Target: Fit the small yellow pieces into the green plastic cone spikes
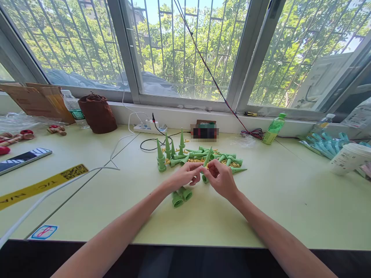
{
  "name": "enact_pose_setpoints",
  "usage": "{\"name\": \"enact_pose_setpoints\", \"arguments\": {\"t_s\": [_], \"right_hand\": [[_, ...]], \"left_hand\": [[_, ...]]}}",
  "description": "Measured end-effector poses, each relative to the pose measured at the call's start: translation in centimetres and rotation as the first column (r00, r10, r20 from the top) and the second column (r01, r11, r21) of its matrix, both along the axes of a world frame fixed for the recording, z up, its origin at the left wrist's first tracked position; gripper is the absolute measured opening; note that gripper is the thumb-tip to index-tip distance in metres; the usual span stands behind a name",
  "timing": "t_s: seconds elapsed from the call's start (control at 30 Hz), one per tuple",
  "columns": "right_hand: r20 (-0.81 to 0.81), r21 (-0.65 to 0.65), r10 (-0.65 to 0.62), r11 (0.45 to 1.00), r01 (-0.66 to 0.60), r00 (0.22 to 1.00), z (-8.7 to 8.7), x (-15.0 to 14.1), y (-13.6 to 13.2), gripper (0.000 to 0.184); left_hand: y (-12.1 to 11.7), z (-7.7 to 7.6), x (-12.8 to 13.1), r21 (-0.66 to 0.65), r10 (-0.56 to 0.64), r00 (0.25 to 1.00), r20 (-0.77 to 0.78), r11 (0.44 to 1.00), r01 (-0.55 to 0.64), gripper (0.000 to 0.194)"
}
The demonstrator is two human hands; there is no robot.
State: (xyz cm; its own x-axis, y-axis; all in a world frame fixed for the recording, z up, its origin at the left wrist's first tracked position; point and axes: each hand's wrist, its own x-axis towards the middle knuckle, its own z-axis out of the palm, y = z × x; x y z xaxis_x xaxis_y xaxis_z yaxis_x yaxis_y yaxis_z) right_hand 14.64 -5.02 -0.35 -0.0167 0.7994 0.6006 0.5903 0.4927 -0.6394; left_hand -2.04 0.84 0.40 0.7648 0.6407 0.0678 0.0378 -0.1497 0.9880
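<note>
My left hand (pixel 189 173) and my right hand (pixel 222 178) meet over the middle of the table, fingertips together around a green plastic watering spike (pixel 208 157) that points up and away. A bit of yellow shows at the fingertips, where a small valve seems to sit on the spike's side; the fingers cover most of it. Left index finger reaches across to the spike, with the other fingers curled. Two green spikes (pixel 177 200) lie beside my left wrist, threaded ends toward me. Behind my hands is a pile of green spikes (pixel 228 159) mixed with yellow valves (pixel 197 158).
Several spikes stand upright (pixel 161 157) left of the pile. A power strip (pixel 150 126), brown pouch (pixel 97 112) and green bottle (pixel 274 129) line the window side. A phone (pixel 24 160) and white cable (pixel 116 150) lie left; a paper cup (pixel 350 158) stands right.
</note>
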Motion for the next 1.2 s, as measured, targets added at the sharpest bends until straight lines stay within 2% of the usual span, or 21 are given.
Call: {"name": "enact_pose_setpoints", "arguments": {"t_s": [0.37,0.87,1.1,1.2], "right_hand": [[0.034,-0.016,-0.004,1.0,0.004,0.999,0.29,-0.06,-0.13,0.023],[0.023,-0.037,0.026,0.999,-0.025,0.999,0.48,-0.01,-0.15,0.023],[0.006,-0.077,0.054,0.996,-0.054,0.999,0.65,0.09,-0.15,0.025],[-0.011,-0.09,0.06,0.994,-0.061,0.998,0.61,0.27,0.06,0.025]], "left_hand": [[-0.21,0.12,0.05,-0.031,-0.058,0.998,0.027,0.998,0.059,0.039],[-0.27,0.26,0.03,-0.029,-0.047,0.999,0.002,0.999,0.047,0.04],[-0.23,0.6,-0.13,-0.036,-0.012,1.0,-0.012,0.999,0.011,0.04],[0.15,0.66,-0.21,0.0,0.048,0.999,0.005,0.999,-0.048,0.043]]}}
